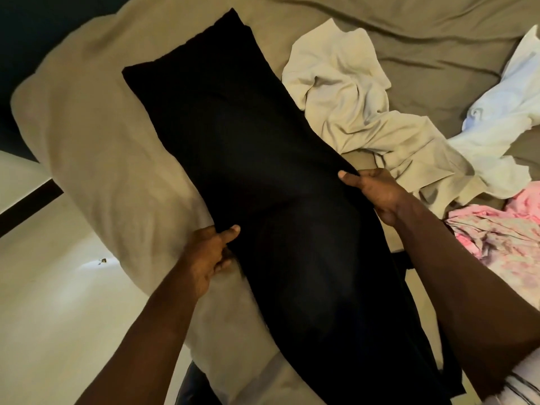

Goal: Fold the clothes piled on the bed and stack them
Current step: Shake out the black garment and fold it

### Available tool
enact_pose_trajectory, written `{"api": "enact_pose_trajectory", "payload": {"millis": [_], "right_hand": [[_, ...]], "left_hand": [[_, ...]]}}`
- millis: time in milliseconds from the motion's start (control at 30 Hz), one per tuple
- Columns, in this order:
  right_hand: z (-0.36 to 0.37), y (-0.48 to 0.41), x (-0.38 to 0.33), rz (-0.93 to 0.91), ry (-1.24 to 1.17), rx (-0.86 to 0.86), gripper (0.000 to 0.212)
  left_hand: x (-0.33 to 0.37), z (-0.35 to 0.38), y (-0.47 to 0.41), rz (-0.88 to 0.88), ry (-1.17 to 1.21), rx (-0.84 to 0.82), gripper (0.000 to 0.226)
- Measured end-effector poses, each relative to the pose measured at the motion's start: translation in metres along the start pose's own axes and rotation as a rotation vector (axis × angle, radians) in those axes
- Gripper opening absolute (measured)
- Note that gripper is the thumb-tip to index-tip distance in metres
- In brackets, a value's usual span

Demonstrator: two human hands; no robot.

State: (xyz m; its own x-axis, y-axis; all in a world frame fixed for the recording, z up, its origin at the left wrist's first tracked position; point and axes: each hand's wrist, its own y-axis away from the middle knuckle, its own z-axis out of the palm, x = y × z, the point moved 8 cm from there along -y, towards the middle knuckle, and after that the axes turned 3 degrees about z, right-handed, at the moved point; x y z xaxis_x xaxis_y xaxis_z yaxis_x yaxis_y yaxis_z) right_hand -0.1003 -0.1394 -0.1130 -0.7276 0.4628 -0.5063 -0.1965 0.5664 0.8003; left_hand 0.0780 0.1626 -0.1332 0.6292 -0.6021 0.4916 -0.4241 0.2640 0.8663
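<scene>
long black garment (263, 176) stretched across the bed (96, 147), left hand (209, 254) pinching its left edge, right hand (375, 192) gripping the right edge, hands apart

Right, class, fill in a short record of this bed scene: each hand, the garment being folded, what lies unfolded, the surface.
left hand: pinches left edge of black garment
right hand: pinches its right edge
black garment: long, spread flat across a pillow
unfolded: beige garment, white garment, pink patterned garment, crumpled on the right
surface: bed sheet, olive-tan
</scene>
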Motion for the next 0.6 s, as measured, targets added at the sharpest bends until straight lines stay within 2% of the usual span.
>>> {"api": "enact_pose_trajectory", "payload": {"millis": [67,233,300,367,433,467,533,600], "right_hand": [[0.001,0.007,0.005,-0.002,0.084,-0.069,0.035],[0.006,0.012,0.009,0.022,0.274,-0.119,0.035],[0.004,0.01,0.013,0.045,0.207,-0.101,0.04],[-0.004,0.014,0.017,0.059,0.02,-0.098,0.044],[-0.011,0.021,0.021,0.057,-0.206,-0.16,0.046],[-0.014,0.025,0.022,0.047,-0.244,-0.189,0.047],[-0.017,0.033,0.028,0.03,-0.08,-0.172,0.045],[-0.017,0.034,0.035,0.019,0.166,-0.132,0.048]], "left_hand": [[-0.005,0.0,0.008,0.051,0.084,-0.048,0.005],[-0.012,0.007,0.011,0.013,-0.138,-0.137,0.008],[-0.011,0.011,0.01,-0.02,-0.153,-0.17,0.008],[-0.012,0.011,0.01,-0.035,-0.102,-0.204,0.01],[-0.011,0.007,0.015,-0.025,0.063,-0.225,0.011],[-0.012,0.006,0.019,-0.007,0.153,-0.242,0.013],[-0.019,0.008,0.029,0.029,0.135,-0.279,0.023],[-0.023,0.017,0.036,0.08,-0.08,-0.267,0.025]]}}
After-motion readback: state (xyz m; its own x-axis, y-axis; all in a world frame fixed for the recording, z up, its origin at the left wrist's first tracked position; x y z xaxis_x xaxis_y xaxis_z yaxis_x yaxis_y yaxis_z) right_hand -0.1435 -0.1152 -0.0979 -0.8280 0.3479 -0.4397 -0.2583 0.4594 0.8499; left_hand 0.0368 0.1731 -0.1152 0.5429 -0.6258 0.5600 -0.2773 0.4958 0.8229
